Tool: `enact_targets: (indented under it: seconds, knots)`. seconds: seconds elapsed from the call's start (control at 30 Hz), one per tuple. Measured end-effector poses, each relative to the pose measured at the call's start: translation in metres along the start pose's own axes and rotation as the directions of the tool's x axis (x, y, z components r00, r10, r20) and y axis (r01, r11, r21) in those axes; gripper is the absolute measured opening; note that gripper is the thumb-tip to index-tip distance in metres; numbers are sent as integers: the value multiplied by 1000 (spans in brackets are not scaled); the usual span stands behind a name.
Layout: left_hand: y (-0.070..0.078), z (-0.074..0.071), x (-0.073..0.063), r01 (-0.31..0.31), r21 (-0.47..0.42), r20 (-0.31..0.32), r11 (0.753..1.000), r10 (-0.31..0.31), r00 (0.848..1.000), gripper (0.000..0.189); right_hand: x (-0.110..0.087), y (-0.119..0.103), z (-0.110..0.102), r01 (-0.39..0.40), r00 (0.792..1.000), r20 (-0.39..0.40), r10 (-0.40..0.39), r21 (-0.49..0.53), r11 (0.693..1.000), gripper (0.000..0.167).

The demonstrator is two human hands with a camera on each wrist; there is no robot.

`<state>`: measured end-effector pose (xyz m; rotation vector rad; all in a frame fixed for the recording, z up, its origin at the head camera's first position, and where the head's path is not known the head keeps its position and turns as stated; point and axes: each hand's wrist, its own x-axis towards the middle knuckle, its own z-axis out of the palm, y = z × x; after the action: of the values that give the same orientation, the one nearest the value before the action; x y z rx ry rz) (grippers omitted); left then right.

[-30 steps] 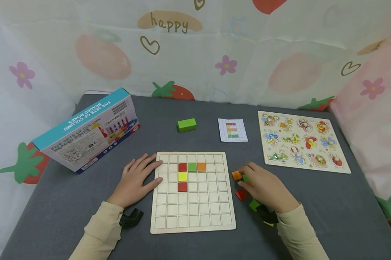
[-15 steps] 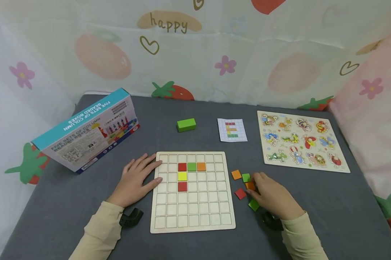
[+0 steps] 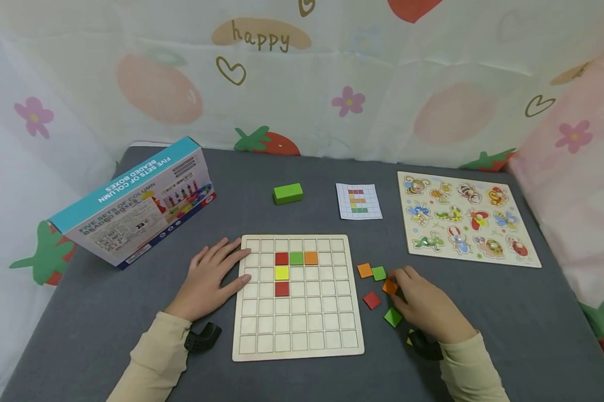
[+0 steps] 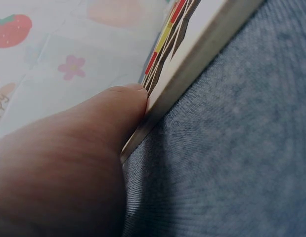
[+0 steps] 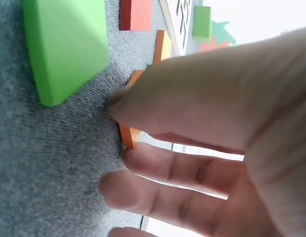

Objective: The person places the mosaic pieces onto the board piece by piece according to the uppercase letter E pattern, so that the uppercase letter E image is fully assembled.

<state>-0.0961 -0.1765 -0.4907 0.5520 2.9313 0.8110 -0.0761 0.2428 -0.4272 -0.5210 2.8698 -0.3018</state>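
My left hand (image 3: 206,282) lies flat with spread fingers, thumb and a fingertip on the left edge of a pale wooden grid board (image 3: 307,324); in the left wrist view the thumb (image 4: 108,113) presses its rim. In the board's cells are a red tile (image 3: 281,258), a green tile (image 3: 296,258), an orange tile (image 3: 311,258), a yellow tile (image 3: 282,272) and a second red tile (image 3: 282,288). Right of the board, my right hand (image 3: 427,304) pinches a loose orange tile (image 5: 127,134) between thumb and index finger, low over the cloth.
Loose beside the right hand are another orange tile (image 3: 364,270), a green tile (image 3: 378,273), a red tile (image 3: 371,300) and a second green tile (image 3: 393,317). Farther back stand a green block (image 3: 288,193), a pattern card (image 3: 367,212), an insect puzzle board (image 3: 470,248) and a box (image 3: 131,206).
My right hand has drawn back to the right, from the upper orange and green tiles to the lower orange tile, which has shifted slightly right. The left hand stays still.
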Motion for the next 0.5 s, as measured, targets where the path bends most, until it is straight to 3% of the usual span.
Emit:
enact_targets:
  seconds: [0.23, 0.5]
  knots:
    - [2, -1, 0, -2, 0, 1, 1000, 2, 1000, 60, -2, -4, -4, 26, 999, -18, -26, 1, 1000, 28]
    - [0, 0, 0, -13, 0, -9, 1000, 13, 1000, 59, 11, -23, -6, 204, 974, -88, -209, -63, 977, 23]
